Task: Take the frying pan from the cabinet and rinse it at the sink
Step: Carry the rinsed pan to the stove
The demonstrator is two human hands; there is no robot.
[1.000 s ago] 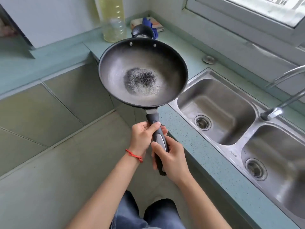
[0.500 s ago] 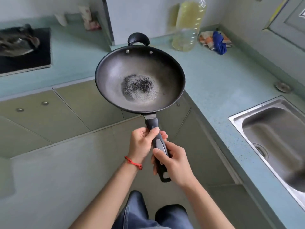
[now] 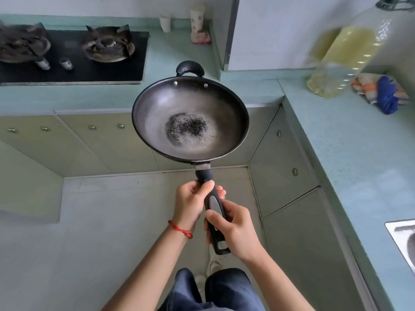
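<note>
- Left hand (image 3: 190, 203) and right hand (image 3: 233, 230) both clamp the handle of the round black metal frying pan (image 3: 190, 120) (dark specks inside).
- No writing is legible.

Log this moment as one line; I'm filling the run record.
phase: carrying | frying pan: held level over floor, dark residue inside | left hand, right hand: both on handle | sink: frame's right edge

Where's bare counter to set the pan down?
Free: counter between the cloth and the sink corner; also the strip between stove and wall corner. Crowded: back right, oil bottle beside the cloth.
</note>
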